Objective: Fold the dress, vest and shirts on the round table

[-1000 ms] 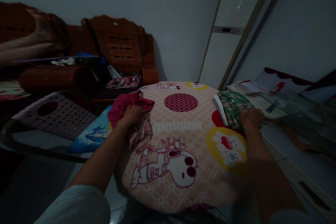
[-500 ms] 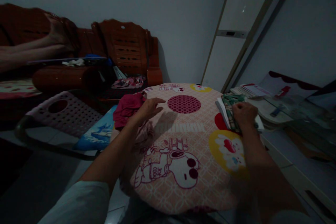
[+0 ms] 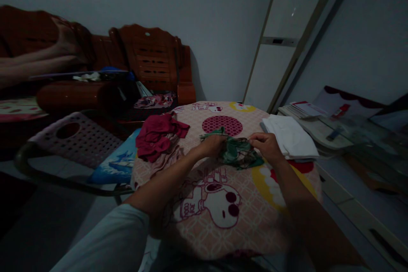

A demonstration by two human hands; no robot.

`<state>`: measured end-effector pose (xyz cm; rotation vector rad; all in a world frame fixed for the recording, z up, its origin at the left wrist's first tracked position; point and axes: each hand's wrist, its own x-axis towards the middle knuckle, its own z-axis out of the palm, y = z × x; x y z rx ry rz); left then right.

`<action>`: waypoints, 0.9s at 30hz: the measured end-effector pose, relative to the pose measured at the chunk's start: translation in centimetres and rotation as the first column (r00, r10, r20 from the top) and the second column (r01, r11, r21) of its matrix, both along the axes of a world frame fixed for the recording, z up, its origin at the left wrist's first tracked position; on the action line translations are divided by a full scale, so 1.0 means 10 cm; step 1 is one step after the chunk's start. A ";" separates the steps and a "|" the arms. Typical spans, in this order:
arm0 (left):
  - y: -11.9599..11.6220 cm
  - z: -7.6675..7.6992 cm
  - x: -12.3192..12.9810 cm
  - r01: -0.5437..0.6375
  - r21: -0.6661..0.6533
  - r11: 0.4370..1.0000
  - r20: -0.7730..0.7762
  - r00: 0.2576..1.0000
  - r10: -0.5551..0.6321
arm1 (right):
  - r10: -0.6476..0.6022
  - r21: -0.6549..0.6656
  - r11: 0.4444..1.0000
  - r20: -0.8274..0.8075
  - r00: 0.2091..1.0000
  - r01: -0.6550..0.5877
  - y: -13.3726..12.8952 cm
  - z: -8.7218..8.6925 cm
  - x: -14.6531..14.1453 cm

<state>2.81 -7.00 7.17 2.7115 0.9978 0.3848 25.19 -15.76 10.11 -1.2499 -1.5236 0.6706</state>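
Note:
A crumpled green patterned garment (image 3: pixel 239 153) lies across the middle of the table, between my two hands. My left hand (image 3: pixel 213 145) is closed on its left end. Its right end is pinched between the fingers of my right hand (image 3: pixel 267 145). Just beyond my right hand is a folded white cloth (image 3: pixel 291 136), with a greyish layer showing under its edge. To the left of my left hand a crumpled magenta garment (image 3: pixel 157 136) lies by a pale pink cloth (image 3: pixel 168 160). All rest on the round table's pink patterned tablecloth (image 3: pixel 197 238).
A woven chair (image 3: pixel 79 136) with a blue cushion (image 3: pixel 116 161) stands at the left. Behind it is a wooden sofa (image 3: pixel 153 59), with another person's bare legs (image 3: pixel 38 61) on it. A cabinet with papers (image 3: pixel 306 109) and glass lies right; a tall white appliance (image 3: pixel 270 68) stands behind.
The green garment has come off the white stack to the table's middle, uncovering the white cloth. My right hand moved left with it; my left hand moved right and closed on it.

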 end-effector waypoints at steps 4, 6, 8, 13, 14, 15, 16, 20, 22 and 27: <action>0.40 0.26 -0.16 -0.465 -0.046 0.884 0.291 0.840 0.457 | -0.032 -0.113 0.993 -0.111 0.993 0.019 0.03 -0.13 0.10; 0.57 0.53 -0.36 -0.647 -0.010 0.763 0.522 0.647 0.556 | -0.087 -0.164 0.984 -0.133 0.987 0.064 0.05 -0.23 0.15; 0.65 0.83 -0.58 -0.738 0.018 0.675 0.708 0.485 0.512 | -0.139 -0.227 0.968 -0.135 0.981 0.106 0.08 -0.35 0.19; 0.44 1.20 -1.00 -0.794 0.154 0.589 0.865 0.396 0.308 | -0.188 -0.313 0.942 -0.201 0.961 0.119 0.13 -0.58 0.17; 0.39 1.17 -1.05 -0.799 0.186 0.572 0.847 0.426 0.319 | -0.189 -0.317 0.941 -0.215 0.958 0.115 0.13 -0.60 0.16; 0.35 1.12 -1.10 -0.807 0.208 0.552 0.815 0.455 0.358 | -0.189 -0.322 0.940 -0.221 0.957 0.111 0.13 -0.61 0.14; 0.33 1.04 -1.14 -0.816 0.216 0.537 0.767 0.482 0.424 | -0.187 -0.326 0.939 -0.221 0.957 0.108 0.13 -0.62 0.13; 0.38 0.71 -1.26 -0.677 0.142 0.722 0.170 0.736 0.656 | -0.187 -0.343 0.932 -0.188 0.964 0.114 0.12 -0.61 0.13; 0.45 0.58 -1.23 -0.525 0.068 0.848 -0.125 0.839 0.529 | -0.197 -0.338 0.932 -0.182 0.963 0.127 0.13 -0.62 0.14; 0.62 0.27 -0.98 -0.419 0.156 0.894 -0.185 0.877 0.443 | -0.220 -0.314 0.935 -0.151 0.964 0.164 0.14 -0.72 0.15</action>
